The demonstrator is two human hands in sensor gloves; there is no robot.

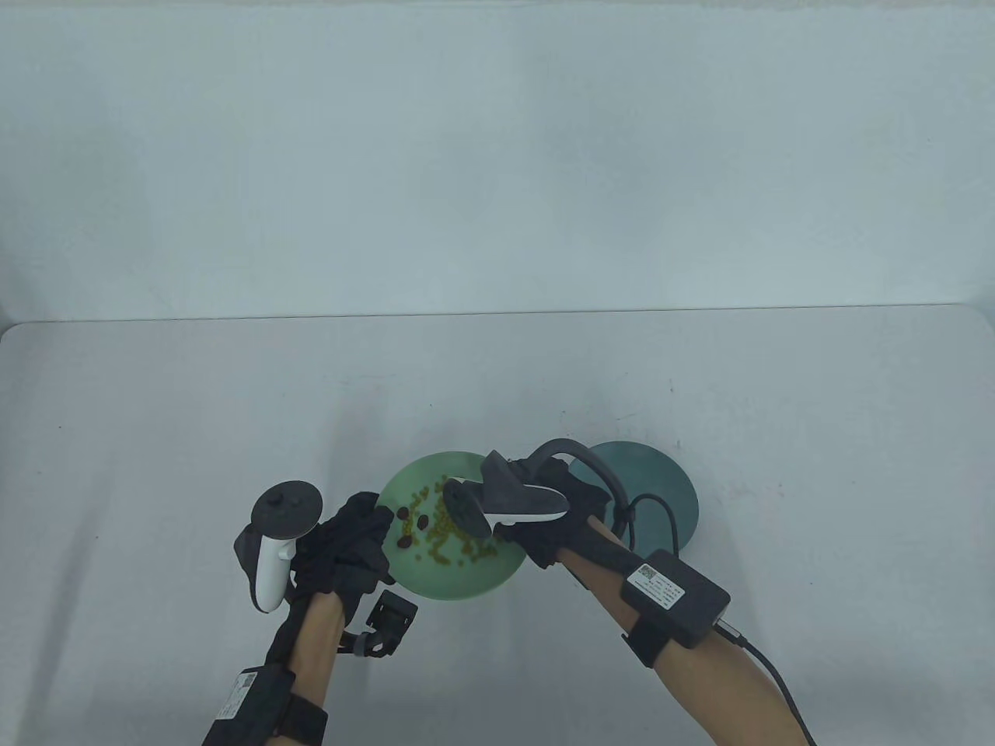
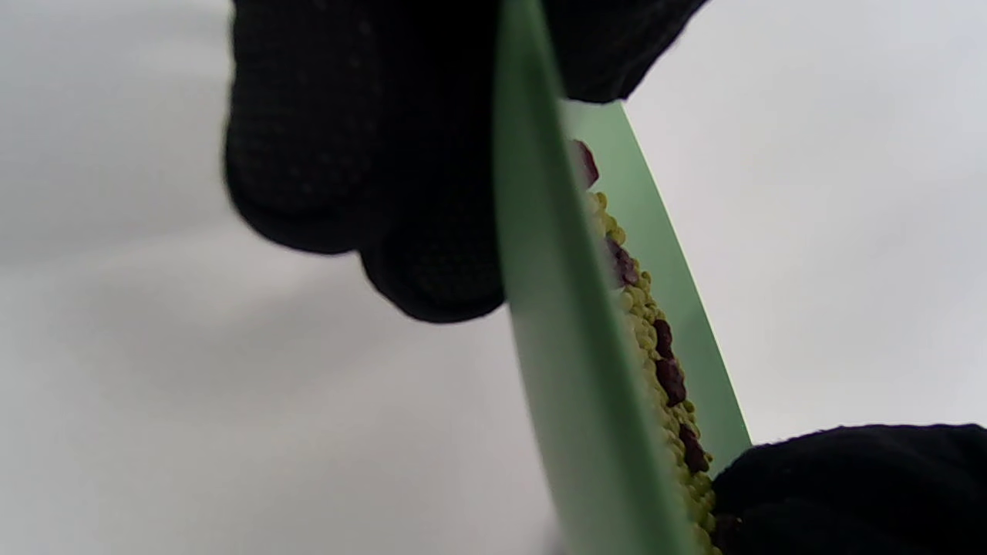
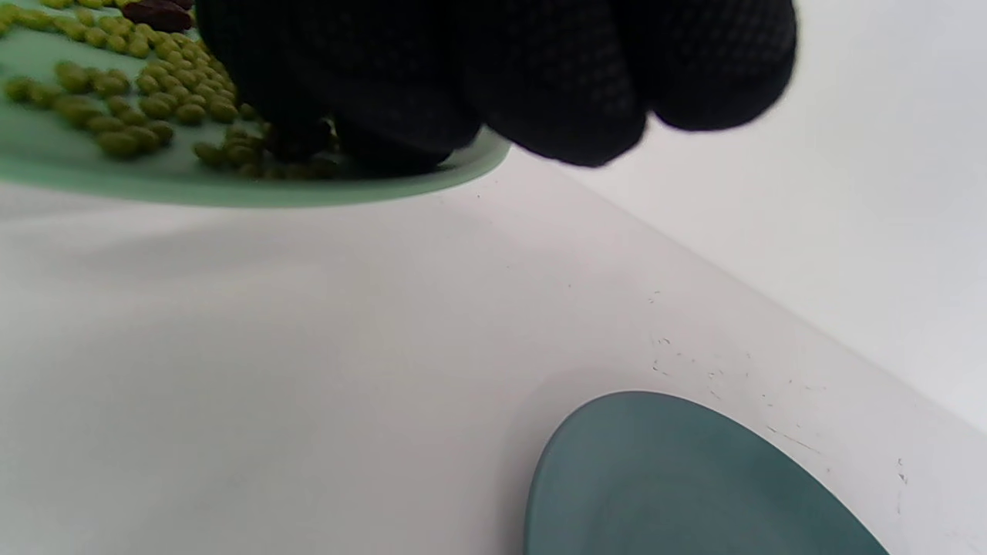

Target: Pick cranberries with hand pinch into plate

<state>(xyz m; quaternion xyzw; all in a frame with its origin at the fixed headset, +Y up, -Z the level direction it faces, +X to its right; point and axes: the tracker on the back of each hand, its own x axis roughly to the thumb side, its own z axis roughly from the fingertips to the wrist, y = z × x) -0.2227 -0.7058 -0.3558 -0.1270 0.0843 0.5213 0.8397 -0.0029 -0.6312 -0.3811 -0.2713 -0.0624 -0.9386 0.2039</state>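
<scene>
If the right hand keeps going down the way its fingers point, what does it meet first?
Probably the small yellow-green beans on the light green plate; the right hand has fingertips already among them, though actual contact is unclear.

The desk point(image 1: 194, 404) lies open from its far edge down to the two plates near the near edge, so a grip could pass there along the left and right edges alike. The light green plate point(image 1: 435, 590) is crowded: the left hand point(image 1: 354, 544) sits at its left rim and the right hand point(image 1: 544, 513) reaches over its right side, among green beans point(image 1: 447, 544) and cranberries point(image 1: 412, 524). Just beside it to the right, the dark teal plate point(image 1: 661, 482) is partly covered by the right wrist, its cable point(image 1: 661, 517) and tracker point(image 1: 505, 505).
</scene>
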